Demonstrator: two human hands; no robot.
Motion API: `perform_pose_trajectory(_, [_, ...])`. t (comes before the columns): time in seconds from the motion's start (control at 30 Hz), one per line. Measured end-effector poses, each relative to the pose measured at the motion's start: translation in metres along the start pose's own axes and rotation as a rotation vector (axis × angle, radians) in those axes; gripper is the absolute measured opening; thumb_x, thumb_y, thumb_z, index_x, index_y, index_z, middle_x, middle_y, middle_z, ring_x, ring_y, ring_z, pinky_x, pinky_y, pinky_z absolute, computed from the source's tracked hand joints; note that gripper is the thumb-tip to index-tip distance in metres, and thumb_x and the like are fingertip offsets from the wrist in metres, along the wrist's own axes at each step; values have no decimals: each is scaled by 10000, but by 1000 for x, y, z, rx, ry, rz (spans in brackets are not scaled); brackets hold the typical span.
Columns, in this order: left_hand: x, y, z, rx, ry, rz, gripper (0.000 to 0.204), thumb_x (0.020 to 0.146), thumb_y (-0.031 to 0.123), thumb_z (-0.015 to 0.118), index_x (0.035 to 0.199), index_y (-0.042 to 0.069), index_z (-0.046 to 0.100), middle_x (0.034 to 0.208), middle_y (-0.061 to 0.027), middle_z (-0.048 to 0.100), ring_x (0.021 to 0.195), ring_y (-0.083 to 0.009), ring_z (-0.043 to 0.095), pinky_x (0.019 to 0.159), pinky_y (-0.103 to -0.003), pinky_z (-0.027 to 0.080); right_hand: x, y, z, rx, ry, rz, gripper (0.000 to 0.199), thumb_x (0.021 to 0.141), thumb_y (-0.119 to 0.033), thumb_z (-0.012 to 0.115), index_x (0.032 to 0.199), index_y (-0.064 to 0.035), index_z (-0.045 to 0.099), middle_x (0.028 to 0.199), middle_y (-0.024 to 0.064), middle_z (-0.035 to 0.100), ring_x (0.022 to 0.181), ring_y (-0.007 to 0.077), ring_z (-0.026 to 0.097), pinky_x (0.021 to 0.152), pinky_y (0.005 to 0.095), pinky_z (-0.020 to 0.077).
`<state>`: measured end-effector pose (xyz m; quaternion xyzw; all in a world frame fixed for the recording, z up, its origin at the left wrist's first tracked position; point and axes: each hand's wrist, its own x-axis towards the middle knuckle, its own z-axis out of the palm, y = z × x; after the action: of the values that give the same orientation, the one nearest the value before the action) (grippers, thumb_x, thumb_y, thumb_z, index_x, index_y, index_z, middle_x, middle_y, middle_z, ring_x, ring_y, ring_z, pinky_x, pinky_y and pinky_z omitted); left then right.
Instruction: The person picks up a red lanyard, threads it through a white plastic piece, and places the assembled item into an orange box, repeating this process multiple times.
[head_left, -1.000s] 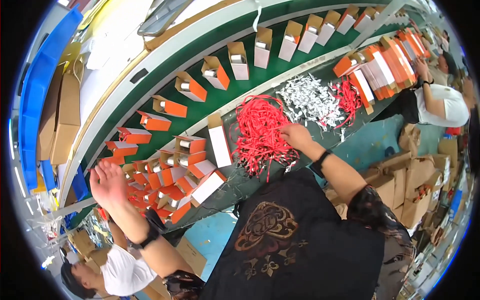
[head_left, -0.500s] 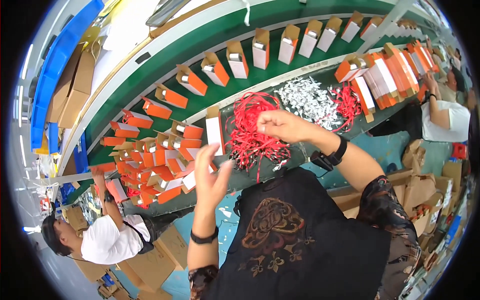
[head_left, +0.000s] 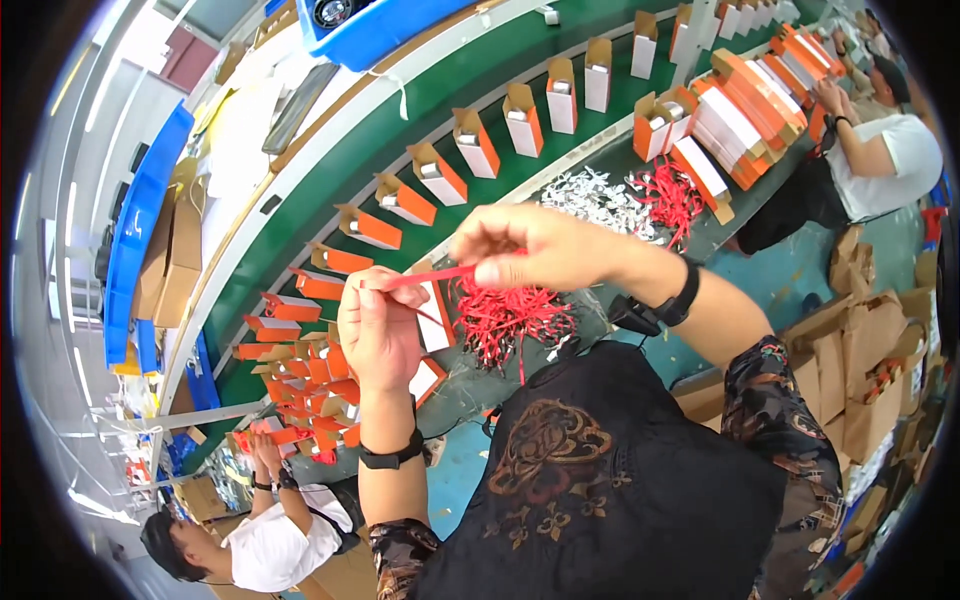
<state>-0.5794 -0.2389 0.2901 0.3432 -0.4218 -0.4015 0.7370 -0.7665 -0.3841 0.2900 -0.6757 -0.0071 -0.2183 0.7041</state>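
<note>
Green conveyor belt [head_left: 470, 80], hands pinching thin red strip [head_left: 430, 276], tangled red pile [head_left: 510, 320]

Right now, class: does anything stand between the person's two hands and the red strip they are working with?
Nothing visible does. The red strip is already pinched at both ends, by the left hand and the right hand, stretched between them above the pile of red strips on the worktable.

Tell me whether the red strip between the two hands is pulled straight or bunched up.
Pulled straight. The red strip runs as one taut line from the left hand to the right hand, above the red pile.
</note>
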Motion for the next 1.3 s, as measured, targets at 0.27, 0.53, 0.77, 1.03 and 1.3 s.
perform_pose_trajectory(0.27, [-4, 15, 36, 287, 280, -57, 144, 969, 191, 542, 958, 49, 562, 1050, -87, 592, 644, -97, 514, 536, -205, 413, -9, 106, 80, 28, -243, 12, 285, 904, -195, 622, 1136, -30, 593, 822, 81, 627, 786, 176, 618, 711, 337, 484])
perform_pose_trajectory(0.53, [-27, 2, -41, 359, 703, -347, 299, 1002, 315, 490, 849, 69, 566, 611, 35, 482, 413, -32, 306, 389, -199, 222, -44, 94, 34, 2, 26, 156, 260, 972, -258, 537, 877, -21, 587, 725, 51, 559, 692, 164, 553, 647, 331, 444])
perform_pose_trajectory(0.77, [-65, -117, -30, -20, 512, -743, 417, 964, 330, 507, 1258, 35, 497, 1198, -145, 564, 1079, -228, 567, 927, -405, 462, -14, 73, 49, -40, 398, -306, 160, 884, -97, 537, 768, 11, 516, 946, 147, 581, 823, 282, 582, 807, 368, 467])
perform_pose_trajectory(1.03, [-34, -142, -4, -855, 254, -733, 579, 983, 509, 366, 1389, 96, 369, 1436, -158, 394, 1327, -318, 379, 1126, -478, 265, 23, 102, 66, 30, 681, 425, 269, 875, -248, 558, 742, -13, 559, 737, 160, 565, 743, 328, 544, 762, 425, 441])
perform_pose_trajectory(1.3, [-31, -159, -34, -847, 764, -853, 336, 952, 346, 487, 1188, 121, 566, 1151, -108, 605, 1068, -236, 566, 946, -387, 454, 0, 118, 31, -1139, 326, 29, 343, 722, -381, 704, 877, -78, 661, 1057, 88, 586, 1108, 246, 515, 944, 471, 389])
